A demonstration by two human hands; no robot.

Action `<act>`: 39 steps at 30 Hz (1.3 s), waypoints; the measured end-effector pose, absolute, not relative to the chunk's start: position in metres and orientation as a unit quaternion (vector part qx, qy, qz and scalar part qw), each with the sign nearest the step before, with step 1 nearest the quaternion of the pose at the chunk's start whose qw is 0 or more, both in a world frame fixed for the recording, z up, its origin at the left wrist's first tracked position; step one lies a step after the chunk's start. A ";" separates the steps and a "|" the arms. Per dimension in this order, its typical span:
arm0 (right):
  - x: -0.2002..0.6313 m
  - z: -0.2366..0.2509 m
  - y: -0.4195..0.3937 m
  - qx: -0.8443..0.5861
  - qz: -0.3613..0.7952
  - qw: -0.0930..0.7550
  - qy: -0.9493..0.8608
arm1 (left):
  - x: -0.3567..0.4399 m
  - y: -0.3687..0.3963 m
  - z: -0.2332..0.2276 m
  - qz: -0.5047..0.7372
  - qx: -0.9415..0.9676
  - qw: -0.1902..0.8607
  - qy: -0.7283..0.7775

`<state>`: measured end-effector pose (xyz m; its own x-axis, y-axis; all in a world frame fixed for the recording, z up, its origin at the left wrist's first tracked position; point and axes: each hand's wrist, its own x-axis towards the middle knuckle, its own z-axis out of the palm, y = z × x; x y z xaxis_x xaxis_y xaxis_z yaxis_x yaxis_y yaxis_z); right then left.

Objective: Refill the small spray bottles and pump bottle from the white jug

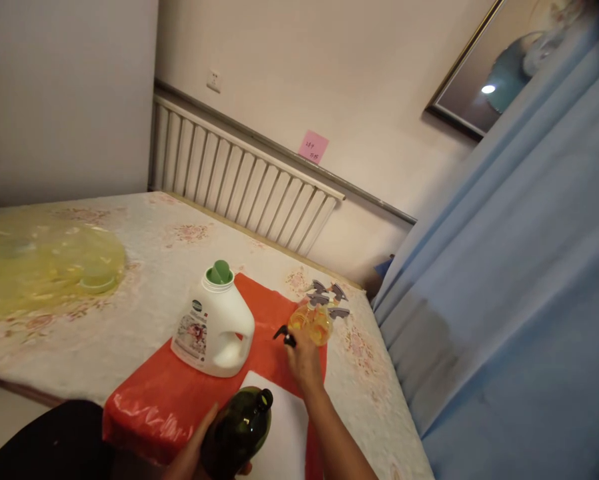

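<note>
My left hand [203, 432] is wrapped round a dark green bottle [235, 430], tilted and with its mouth uncapped. A black pump top [286, 335] is gripped in my right hand [303, 359], apart from the bottle. Left of that hand stands a white detergent jug [217, 333] with a side handle, a printed label and a green spout [220, 272] in its neck. Just beyond my right hand are several see-through bottles [315, 321] of orange liquid with grey trigger-like tops [329, 293]. My right fingers partly hide the pump's lower part.
The jug rests on a shiny red covering [149, 397], beside a white sheet [279, 440]. A yellow translucent plastic bag [44, 260] lies at left on the floral-covered bed [154, 247]. Behind are a radiator [239, 173] and wall; a blue curtain [504, 253] hangs at right.
</note>
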<state>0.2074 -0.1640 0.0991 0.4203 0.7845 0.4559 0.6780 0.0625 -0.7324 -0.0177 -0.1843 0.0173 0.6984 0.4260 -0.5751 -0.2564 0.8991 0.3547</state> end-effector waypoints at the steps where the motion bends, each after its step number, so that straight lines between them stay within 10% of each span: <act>1: 0.204 0.089 -0.161 -0.688 0.063 0.466 -0.552 | -0.019 -0.183 0.016 0.190 0.121 0.913 0.339; 9: 0.190 0.039 -0.163 -0.721 0.117 0.369 -0.574 | -0.028 -0.172 0.028 0.199 0.107 0.926 0.302; 20: 0.151 0.074 -0.233 -0.578 0.324 0.592 -0.460 | -0.018 -0.177 0.043 0.250 0.125 0.932 0.229; 39: 0.099 0.066 -0.255 -0.598 0.240 0.629 -0.435 | -0.011 -0.193 0.038 0.258 0.161 0.952 -0.038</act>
